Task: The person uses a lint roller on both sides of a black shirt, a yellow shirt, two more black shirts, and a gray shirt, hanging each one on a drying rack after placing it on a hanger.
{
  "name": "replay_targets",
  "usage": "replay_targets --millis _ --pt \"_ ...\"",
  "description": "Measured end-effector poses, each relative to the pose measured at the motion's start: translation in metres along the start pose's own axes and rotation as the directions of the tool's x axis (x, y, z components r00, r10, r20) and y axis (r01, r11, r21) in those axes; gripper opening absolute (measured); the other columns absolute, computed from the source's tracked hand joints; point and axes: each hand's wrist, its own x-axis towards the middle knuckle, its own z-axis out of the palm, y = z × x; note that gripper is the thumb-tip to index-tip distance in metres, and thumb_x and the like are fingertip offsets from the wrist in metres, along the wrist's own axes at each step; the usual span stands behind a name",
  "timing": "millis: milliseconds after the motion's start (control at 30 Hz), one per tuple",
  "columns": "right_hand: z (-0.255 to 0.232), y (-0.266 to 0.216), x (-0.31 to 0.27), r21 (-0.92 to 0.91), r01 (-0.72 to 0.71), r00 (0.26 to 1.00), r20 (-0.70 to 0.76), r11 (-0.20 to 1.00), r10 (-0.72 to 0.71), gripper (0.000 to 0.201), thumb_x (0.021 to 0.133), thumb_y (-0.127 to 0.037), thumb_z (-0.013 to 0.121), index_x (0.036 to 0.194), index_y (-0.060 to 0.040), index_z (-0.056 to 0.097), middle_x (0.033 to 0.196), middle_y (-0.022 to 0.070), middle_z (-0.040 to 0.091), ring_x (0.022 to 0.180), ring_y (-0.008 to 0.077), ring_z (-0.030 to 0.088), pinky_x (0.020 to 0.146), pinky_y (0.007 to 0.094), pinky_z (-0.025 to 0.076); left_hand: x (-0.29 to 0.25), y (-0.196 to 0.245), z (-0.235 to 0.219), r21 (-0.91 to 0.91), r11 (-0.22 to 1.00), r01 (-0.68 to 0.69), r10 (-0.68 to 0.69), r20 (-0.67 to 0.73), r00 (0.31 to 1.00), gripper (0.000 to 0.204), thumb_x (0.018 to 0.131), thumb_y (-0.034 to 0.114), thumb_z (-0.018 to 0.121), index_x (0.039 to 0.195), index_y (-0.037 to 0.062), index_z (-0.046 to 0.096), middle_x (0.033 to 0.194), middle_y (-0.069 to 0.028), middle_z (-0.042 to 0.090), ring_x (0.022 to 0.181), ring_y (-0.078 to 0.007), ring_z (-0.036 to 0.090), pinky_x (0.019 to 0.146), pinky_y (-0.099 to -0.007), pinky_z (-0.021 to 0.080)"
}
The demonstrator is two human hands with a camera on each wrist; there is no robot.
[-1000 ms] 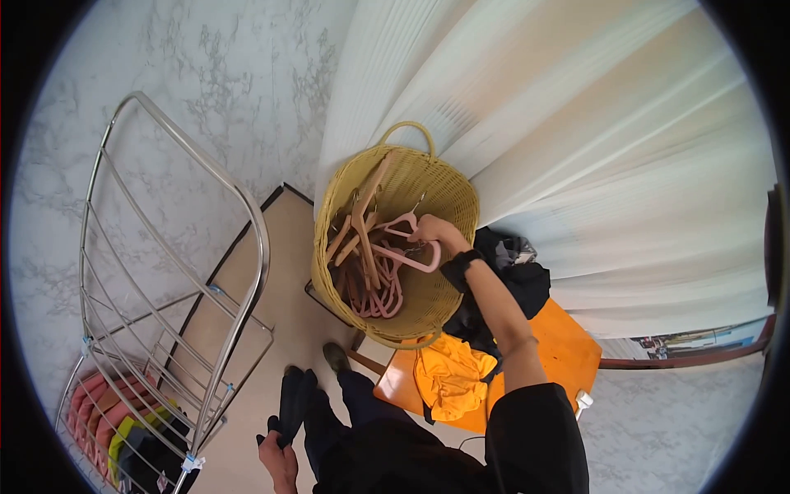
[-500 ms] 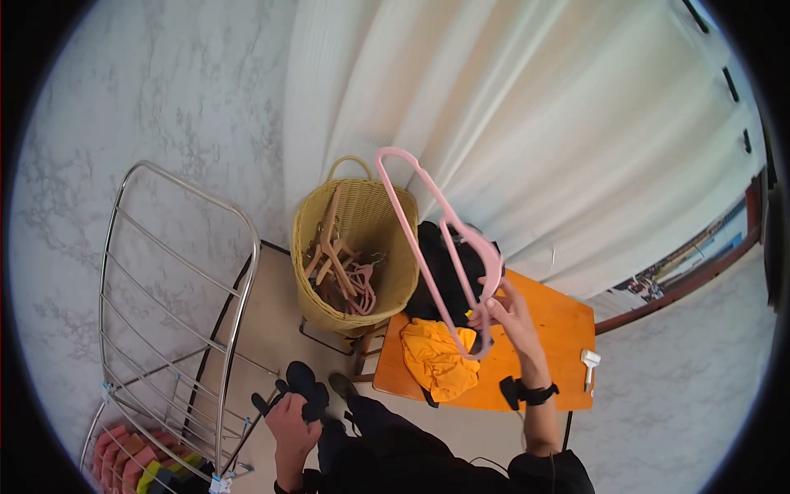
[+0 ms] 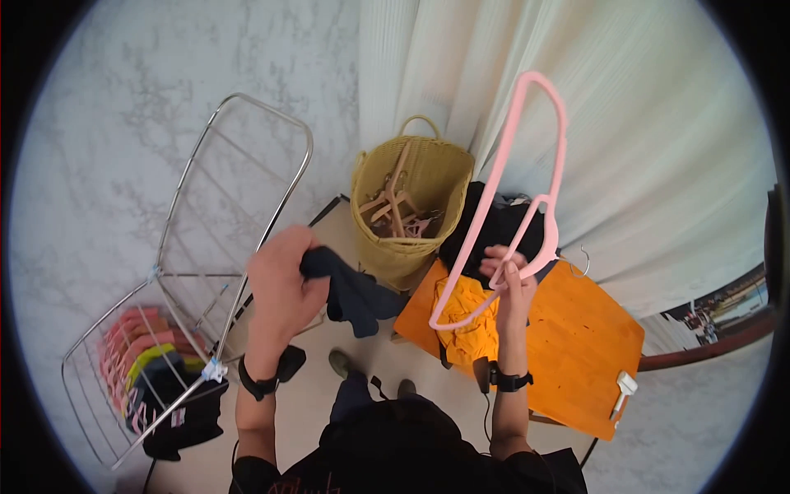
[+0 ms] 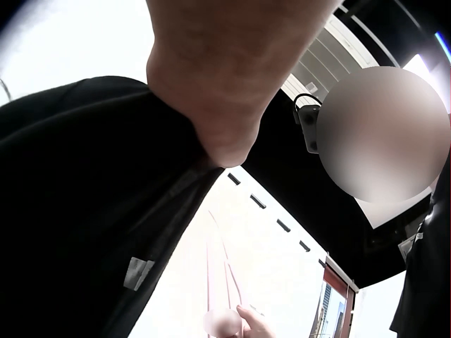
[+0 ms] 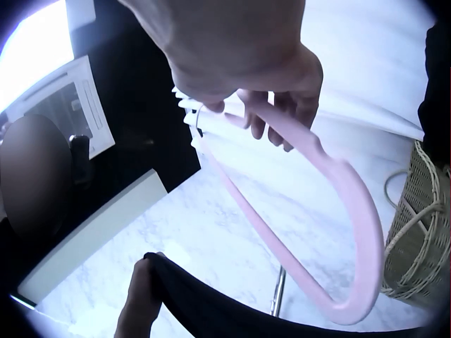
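Note:
My left hand [image 3: 284, 284] grips a dark garment [image 3: 355, 298] by its edge, and the cloth hangs down in front of the basket. In the left wrist view the same garment [image 4: 84, 204] spreads wide, with a small light tag [image 4: 137, 272] on it. My right hand [image 3: 514, 296] holds a pink hanger [image 3: 549, 239] near its metal hook, the long frame tipped up and away. The right wrist view has the hanger [image 5: 363, 218] passing between thumb and fingers, above the stretched dark cloth [image 5: 232, 310].
A wicker basket [image 3: 370, 193] of wooden and pink hangers stands by the curtain. The orange table [image 3: 584, 346] bears yellow cloth [image 3: 471, 317], black cloth and a white handled object [image 3: 624, 393]. A metal drying rack [image 3: 309, 152] is on the left, hung clothes [image 3: 156, 354] at its lower end.
My right hand has lifted the pink hanger out of the basket and brought it over the table. My left hand has risen from low beside my legs, carrying the dark garment up.

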Motion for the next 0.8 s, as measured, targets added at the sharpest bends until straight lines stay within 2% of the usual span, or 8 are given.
replay_targets --millis 33,133,167,300,467,533,700,800 --pt "-0.014 -0.010 -0.001 0.024 -0.022 0.999 0.027 0.999 0.021 0.037 0.095 -0.023 0.058 0.119 0.0054 0.059 0.106 0.0150 0.069 0.091 0.0182 0.067 0.081 0.0294 0.054 0.001 0.017 -0.001 0.032 0.999 0.005 -0.005 0.005 1.000 0.023 0.057 0.007 0.058 0.079 0.0028 0.052 0.070 -0.0158 0.049 0.067 -0.0394 0.052 0.058 -0.0424 0.042" --pt "-0.062 -0.028 0.008 0.276 -0.117 0.993 0.052 0.954 0.107 0.035 0.098 -0.028 0.058 0.112 0.0040 0.060 0.075 0.0058 0.061 0.064 0.0129 0.060 0.060 0.0256 0.051 0.013 0.062 0.000 0.103 0.995 0.011 -0.014 0.033 0.999 0.019 0.059 0.006 0.059 0.076 0.0015 0.052 0.068 -0.0175 0.052 0.066 -0.0407 0.054 0.058 -0.0432 0.043" --pt "-0.067 -0.035 0.008 0.359 -0.131 0.990 0.005 0.924 0.139 0.039 0.101 -0.036 0.052 0.095 0.0007 0.061 0.057 -0.0008 0.045 0.046 0.0078 0.044 0.045 0.0217 0.038 0.016 0.076 0.000 0.170 0.985 -0.005 -0.004 0.052 0.999 0.017 0.059 0.005 0.059 0.075 0.0012 0.053 0.067 -0.0182 0.053 0.066 -0.0410 0.055 0.058 -0.0436 0.042" --pt "-0.089 -0.060 0.001 0.281 -0.229 0.961 -0.087 0.932 0.262 0.054 0.105 -0.045 0.037 0.072 -0.0050 0.053 0.049 -0.0051 0.033 0.040 0.0040 0.025 0.040 0.0207 0.019 0.028 0.121 0.004 0.395 0.911 -0.115 0.042 0.189 0.981 0.019 0.065 0.012 0.070 0.073 0.0004 0.056 0.066 -0.0180 0.059 0.067 -0.0405 0.059 0.058 -0.0452 0.045" --pt "-0.115 -0.095 -0.022 0.426 -0.240 0.962 -0.014 0.872 0.271 0.054 0.106 -0.045 0.033 0.074 -0.0043 0.051 0.051 -0.0056 0.030 0.041 0.0050 0.021 0.041 0.0230 0.018 0.020 0.149 0.011 0.506 0.807 -0.305 0.095 0.398 0.912 0.028 0.068 0.019 0.075 0.074 0.0006 0.054 0.067 -0.0174 0.060 0.070 -0.0401 0.059 0.060 -0.0470 0.044" --pt "-0.123 -0.115 -0.035 0.682 -0.177 0.983 0.087 0.710 0.162 0.052 0.105 -0.044 0.033 0.072 -0.0064 0.046 0.052 -0.0051 0.028 0.042 0.0061 0.020 0.041 0.0231 0.018 0.013 0.163 0.013 0.517 0.783 -0.345 0.138 0.396 0.908 0.028 0.073 0.021 0.075 0.077 0.0008 0.056 0.067 -0.0145 0.060 0.069 -0.0374 0.061 0.059 -0.0453 0.047" --pt "-0.122 -0.193 -0.070 0.791 0.108 0.991 -0.034 0.602 -0.132 0.045 0.106 -0.036 0.029 0.068 -0.0118 0.035 0.053 -0.0034 0.027 0.043 0.0071 0.018 0.039 0.0234 0.018 0.000 0.194 0.015 0.527 0.781 -0.337 0.190 0.314 0.930 0.028 0.073 0.022 0.074 0.080 0.0021 0.056 0.070 -0.0130 0.059 0.068 -0.0356 0.061 0.058 -0.0446 0.047" --pt "-0.114 -0.219 -0.084 0.852 0.224 0.905 -0.001 0.474 -0.426 0.046 0.106 -0.034 0.027 0.066 -0.0125 0.034 0.050 -0.0027 0.026 0.041 0.0072 0.015 0.038 0.0250 0.015 -0.006 0.209 0.009 0.520 0.781 -0.346 0.243 0.258 0.935 0.028 0.071 0.022 0.074 0.080 0.0031 0.055 0.070 -0.0119 0.058 0.067 -0.0345 0.061 0.057 -0.0441 0.046"
